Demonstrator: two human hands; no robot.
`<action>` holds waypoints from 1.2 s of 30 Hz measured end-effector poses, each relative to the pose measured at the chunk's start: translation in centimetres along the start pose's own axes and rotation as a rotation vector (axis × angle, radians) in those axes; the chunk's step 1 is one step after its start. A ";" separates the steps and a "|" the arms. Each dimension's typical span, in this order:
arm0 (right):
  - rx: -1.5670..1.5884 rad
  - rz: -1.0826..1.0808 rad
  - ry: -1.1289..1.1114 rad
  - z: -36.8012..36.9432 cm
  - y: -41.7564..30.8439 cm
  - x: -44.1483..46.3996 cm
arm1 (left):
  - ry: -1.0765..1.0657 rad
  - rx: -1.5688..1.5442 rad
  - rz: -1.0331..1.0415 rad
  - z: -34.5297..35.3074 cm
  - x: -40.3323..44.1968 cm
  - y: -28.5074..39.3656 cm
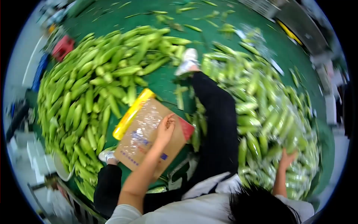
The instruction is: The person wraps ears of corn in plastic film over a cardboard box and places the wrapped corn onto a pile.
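Note:
My left hand [166, 127] is over a cardboard box [128, 155] between my legs, its fingers curled in with nothing visible in them. Clear, shiny plastic film [143, 125] lies across the box top, and a yellow roll [133, 114] runs along its far-left edge. Out to the right, my right hand [287, 159] reaches onto a pile of film-wrapped corn [257, 115]. Its fingers are around the near end of a wrapped ear of corn [292, 142]; blur partly hides the grip. Unwrapped green ears of corn [93, 80] are heaped at the left.
A green floor [112, 18] lies under everything, with loose husk pieces [216, 16] at the far side. There is a red plastic item [63, 47] behind the left heap and a white bucket [61, 166] beside it. My legs [218, 123] stretch out around the box.

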State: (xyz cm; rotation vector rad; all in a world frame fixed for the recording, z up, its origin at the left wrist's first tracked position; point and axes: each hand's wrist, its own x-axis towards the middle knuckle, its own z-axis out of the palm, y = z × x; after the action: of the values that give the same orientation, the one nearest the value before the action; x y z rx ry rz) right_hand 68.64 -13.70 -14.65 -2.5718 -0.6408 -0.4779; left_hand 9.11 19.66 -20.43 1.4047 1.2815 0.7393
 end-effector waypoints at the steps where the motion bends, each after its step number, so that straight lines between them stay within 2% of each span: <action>1: -0.481 0.114 -0.072 -3.5 -9.0 1.0 | 0.302 0.413 0.167 -1.1 -0.5 -1.0; 2: -0.303 -0.108 -0.013 -1.0 -13.8 2.5 | 0.404 0.567 0.130 -1.9 -1.2 -2.3; 4: 0.050 -0.515 0.097 4.9 -22.2 5.0 | 0.206 0.877 0.024 -0.3 -3.6 -7.4; 5: 0.330 -0.581 -0.171 9.3 -29.4 5.6 | 0.079 0.889 0.066 0.6 -5.9 -8.6; 6: 0.483 -0.561 -0.403 12.8 -38.4 4.1 | -0.221 0.862 0.106 0.2 -6.5 -6.8; 7: 0.631 -0.572 -0.577 16.3 -47.0 2.3 | -0.378 0.792 0.296 1.1 -8.0 -8.7; 8: 0.589 -0.912 -0.465 22.0 -54.0 1.1 | -0.452 0.742 0.394 1.4 -9.0 -9.4; 9: 0.651 -1.066 -0.509 23.8 -62.4 -2.0 | -0.519 0.689 0.489 1.6 -9.2 -9.1; 10: 0.571 -1.316 -0.443 27.2 -69.3 -4.5 | -0.515 0.578 0.472 1.3 -8.8 -8.5; 11: 0.497 -1.506 -0.274 31.2 -75.4 -6.7 | -0.521 0.461 0.449 0.9 -9.0 -8.0; 12: 0.391 -1.523 -0.138 35.2 -80.6 -9.1 | -0.406 0.347 0.466 0.9 -8.3 -7.9; 13: 0.168 -1.474 -0.127 37.8 -84.4 -11.3 | -0.381 0.291 0.425 1.0 -7.5 -8.0; 14: -0.072 -1.295 -0.553 38.8 -87.4 -12.6 | -0.361 0.238 0.382 0.6 -6.4 -7.9; 15: -0.119 -1.283 -0.815 45.7 -89.2 -12.4 | -0.333 0.194 0.344 0.0 -4.8 -7.9; 16: -0.135 -1.339 -0.831 49.6 -89.5 -12.4 | -0.334 0.110 0.264 -0.7 -3.4 -8.1; 17: -0.113 -1.266 -0.833 46.7 -88.6 -13.5 | -0.255 0.266 0.213 -3.0 -2.6 -7.0; 18: -0.064 -1.250 -0.752 44.7 -86.9 -14.3 | -0.038 0.208 0.285 -6.0 -0.4 -4.7; 20: 0.225 -1.312 -0.575 36.8 -80.4 -15.4 | 0.193 0.396 0.328 -10.2 1.1 -4.3; 21: 0.366 -1.308 -0.635 31.2 -77.1 -16.3 | 0.326 0.428 0.265 -11.5 1.3 -3.5; 22: 0.471 -1.355 -0.751 27.0 -74.2 -16.8 | 0.418 0.554 0.339 -13.2 2.2 -1.9; 23: 0.596 -1.403 -0.959 23.3 -72.0 -17.4 | 0.512 0.676 0.422 -14.5 2.9 -0.1; 24: 0.721 -1.335 -1.231 20.1 -69.6 -18.5 | 0.492 0.816 0.351 -15.0 2.7 1.2; 25: 0.778 -0.930 -1.707 16.3 -68.0 -19.9 | 0.475 0.958 0.285 -15.5 2.4 2.1; 26: 0.913 -0.714 -1.754 14.4 -66.2 -21.0 | 0.432 1.058 0.242 -16.4 1.7 2.0; 27: 1.052 -0.501 -1.780 14.0 -64.4 -22.5 | 0.406 0.867 0.122 -16.6 -0.2 0.9; 29: 0.538 -0.608 -1.442 20.4 -57.4 -25.3 | 0.345 0.484 -0.096 -16.2 -4.2 -4.2; 31: 0.073 -0.942 -1.145 17.5 -53.2 -31.0 | 0.378 0.576 -0.059 -15.2 -7.4 -8.2; 33: 0.117 -0.842 -1.081 14.4 -52.1 -34.4 | 0.378 0.683 -0.015 -14.7 -9.1 -8.7; 36: 0.250 -0.784 -1.314 17.7 -50.1 -35.4 | 0.321 0.822 0.008 -14.4 -8.9 -8.5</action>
State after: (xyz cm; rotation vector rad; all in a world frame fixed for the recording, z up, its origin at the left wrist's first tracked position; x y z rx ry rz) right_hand 17.55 22.17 -27.86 -1.9928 -1.9518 1.1345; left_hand -8.90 14.25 -22.93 1.9845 1.9636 0.4570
